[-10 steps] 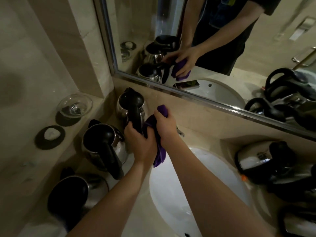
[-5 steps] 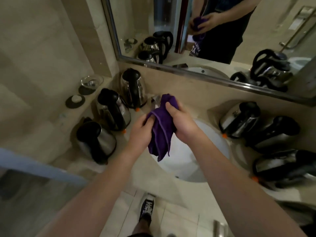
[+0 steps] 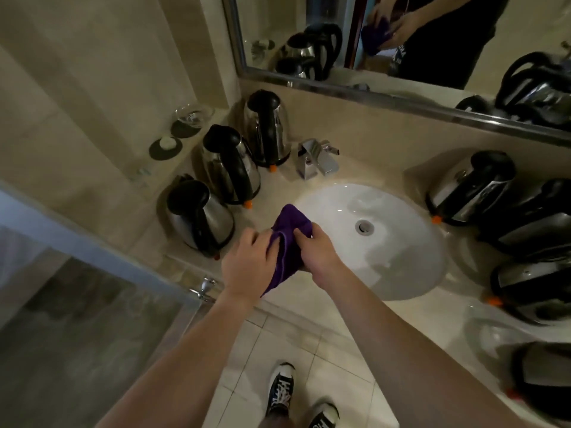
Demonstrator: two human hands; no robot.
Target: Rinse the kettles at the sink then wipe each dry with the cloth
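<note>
both hands grip one purple cloth [image 3: 289,242] above the sink's [image 3: 398,267] left rim: left hand [image 3: 248,262] and right hand [image 3: 315,250] curled round it. three kettles [image 3: 230,168] upright left of the tap [image 3: 315,159]; four more lie tipped at right [image 3: 469,186]

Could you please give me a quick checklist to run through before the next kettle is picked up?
1. Purple cloth in hand: ok, left hand and right hand both grip it.
2. A hand free to lift a kettle: not ok.
3. Sink basin free of objects: ok.
4. Three upright kettles stand left of the basin: ok.
5. Kettles on the right lie tilted, within reach: ok.
6. Faucet shut off: cannot tell.
</note>
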